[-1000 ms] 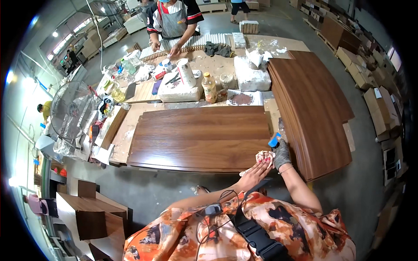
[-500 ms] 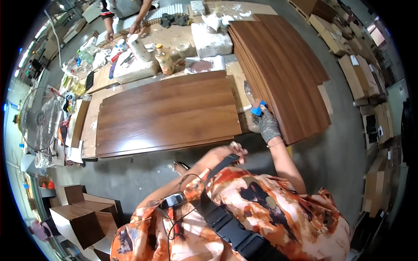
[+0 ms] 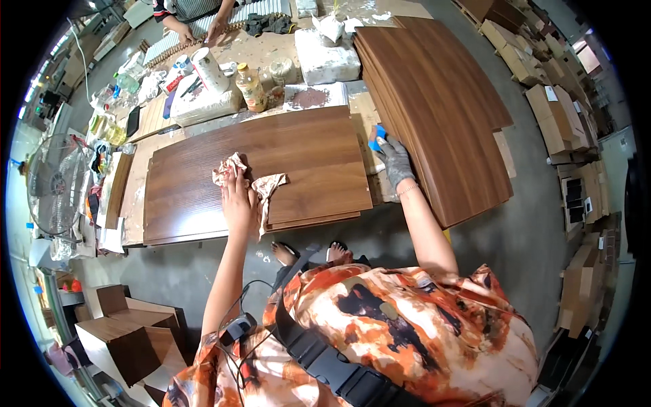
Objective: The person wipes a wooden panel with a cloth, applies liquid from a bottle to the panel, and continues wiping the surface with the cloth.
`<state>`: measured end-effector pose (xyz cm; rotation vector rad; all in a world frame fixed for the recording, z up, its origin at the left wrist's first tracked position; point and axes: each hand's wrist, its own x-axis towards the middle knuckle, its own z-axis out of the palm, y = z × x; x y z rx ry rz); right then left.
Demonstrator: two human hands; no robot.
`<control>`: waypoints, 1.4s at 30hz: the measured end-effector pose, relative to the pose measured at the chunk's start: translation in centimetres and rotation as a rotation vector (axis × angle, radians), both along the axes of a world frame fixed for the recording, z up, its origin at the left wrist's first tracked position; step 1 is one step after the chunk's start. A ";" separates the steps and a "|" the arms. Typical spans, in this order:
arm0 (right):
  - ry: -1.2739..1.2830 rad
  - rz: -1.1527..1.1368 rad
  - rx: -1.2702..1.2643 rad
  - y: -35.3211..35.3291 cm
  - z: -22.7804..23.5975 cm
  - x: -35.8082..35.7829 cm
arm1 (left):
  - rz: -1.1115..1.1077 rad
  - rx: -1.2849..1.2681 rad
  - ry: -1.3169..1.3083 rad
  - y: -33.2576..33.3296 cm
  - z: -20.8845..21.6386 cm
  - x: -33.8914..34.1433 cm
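My bare left hand (image 3: 239, 202) presses a crumpled, pale patterned cloth (image 3: 230, 167) onto the brown wood-grain board (image 3: 305, 146). A loose end of cloth hangs beside the hand toward the board's near edge. My right hand (image 3: 395, 163), in a grey glove, has its fingers closed around a small blue object (image 3: 377, 138); its exact kind is not clear. That hand is in the gap between the board and a stack of brown panels (image 3: 434, 108) on the right.
Behind the board stand a yellowish bottle (image 3: 251, 88), a white cylindrical container (image 3: 209, 70) and wrapped white blocks (image 3: 329, 60). A fan (image 3: 57, 173) is at the left, with open cartons (image 3: 129, 325) on the floor below. Another person's hands (image 3: 217, 28) work across the table.
My left hand has gone from near my body to the board, where it now presses the cloth. My right hand has moved farther forward and slightly left with the blue object.
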<state>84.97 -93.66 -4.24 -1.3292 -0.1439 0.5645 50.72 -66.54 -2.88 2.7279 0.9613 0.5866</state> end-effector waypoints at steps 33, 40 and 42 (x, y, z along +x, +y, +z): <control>-0.744 0.174 -0.456 8.1 -4.0 8.7 | 0.017 -0.025 -0.070 -0.9 0.5 0.5; -0.766 0.154 -0.386 1.6 -3.6 1.2 | 0.022 -0.060 -0.048 -1.1 0.3 0.3; -0.831 0.144 -0.443 -1.1 -1.4 -2.1 | 0.014 -0.048 -0.043 -0.9 0.3 0.4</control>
